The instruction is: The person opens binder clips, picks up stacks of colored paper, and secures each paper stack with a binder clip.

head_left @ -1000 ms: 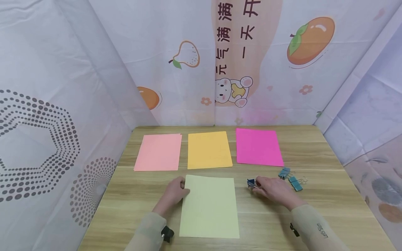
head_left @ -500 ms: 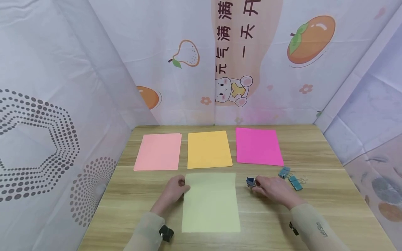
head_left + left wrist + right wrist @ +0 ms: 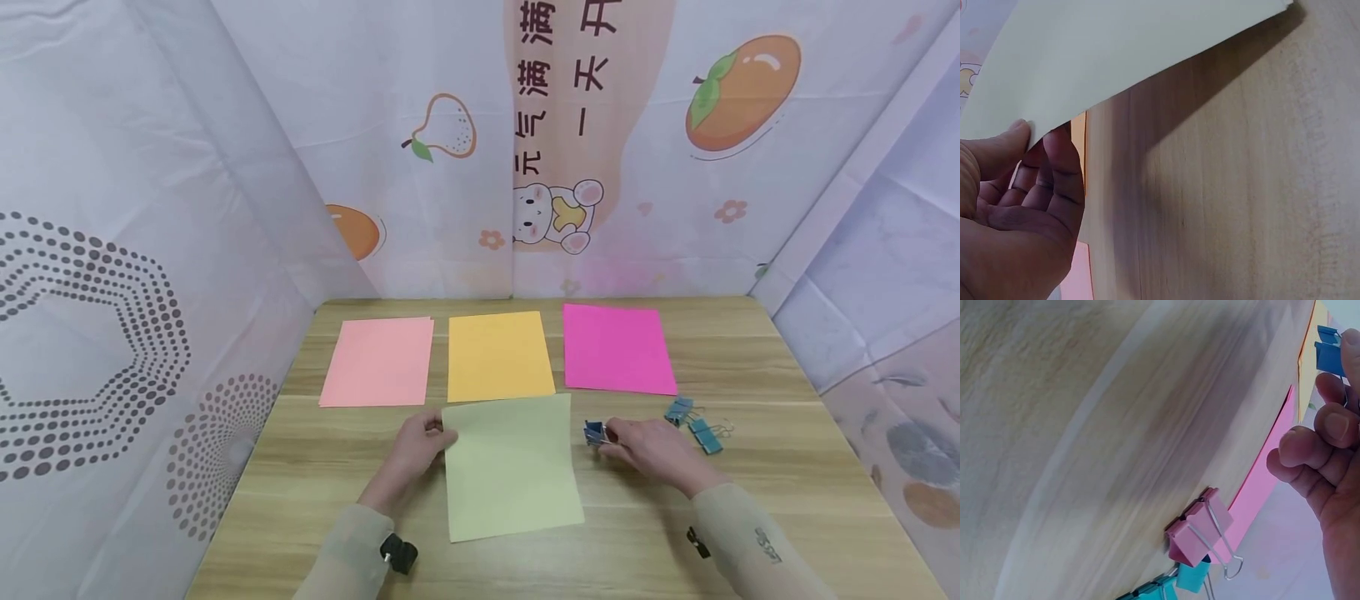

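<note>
My left hand [image 3: 417, 450] pinches a pale yellow sheet of paper [image 3: 513, 471] near its upper left corner, thumb on top. In the left wrist view that sheet [image 3: 1116, 50] stands lifted off the table and casts a shadow. To its right, my right hand [image 3: 648, 448] holds a blue binder clip [image 3: 595, 432] by its wire handles, a small gap away from the paper. Thumb and fingers pinch the blue clip [image 3: 1329, 357] at the edge of the right wrist view; the other fingers are curled beneath.
Pink [image 3: 378, 362], orange-yellow [image 3: 501, 357] and magenta [image 3: 618, 348] paper stacks lie in a row at the table's back. Binder clips [image 3: 705, 437] rest beyond my right hand; one looks pink [image 3: 1200, 531] in the right wrist view. Patterned cloth [image 3: 420, 208] encloses the table [image 3: 300, 517].
The pale yellow sheet has risen and shifted right and away, now slightly tilted, with my left hand moving along. My right hand and the blue binder clip have edged slightly left.
</note>
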### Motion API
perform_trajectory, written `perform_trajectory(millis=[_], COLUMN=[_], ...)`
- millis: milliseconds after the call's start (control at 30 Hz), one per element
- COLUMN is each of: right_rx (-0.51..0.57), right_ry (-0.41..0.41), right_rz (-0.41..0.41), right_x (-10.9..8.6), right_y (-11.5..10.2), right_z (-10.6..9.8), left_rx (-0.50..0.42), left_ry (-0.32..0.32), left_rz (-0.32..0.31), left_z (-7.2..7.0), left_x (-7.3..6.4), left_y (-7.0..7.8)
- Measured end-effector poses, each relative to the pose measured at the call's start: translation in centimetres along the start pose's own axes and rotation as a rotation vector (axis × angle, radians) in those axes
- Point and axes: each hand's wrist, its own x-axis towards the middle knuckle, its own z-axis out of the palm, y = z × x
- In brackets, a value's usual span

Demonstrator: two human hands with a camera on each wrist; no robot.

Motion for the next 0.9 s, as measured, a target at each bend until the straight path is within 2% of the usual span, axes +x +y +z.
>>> perform_trajectory(millis=[300,600,900], right_rx=[0.022,0.036,0.088], right_ry=[0.007,0.019,0.007], right_rz=[-0.020,-0.027,-0.016], right_x=[0.1,0.1,0.3], right_y=[-0.3,-0.4,-0.4], right_z=[-0.4,-0.4,-0.5], left_rx=[-0.037,-0.030,-0.056], left_ry=[-0.004,-0.023,-0.038], left_rz=[0.026,0.040,0.084], left_z=[0.1,0.3,0.7], left_x=[-0.3,-0.1,-0.4], left_y=[0.5,0.6,1.1])
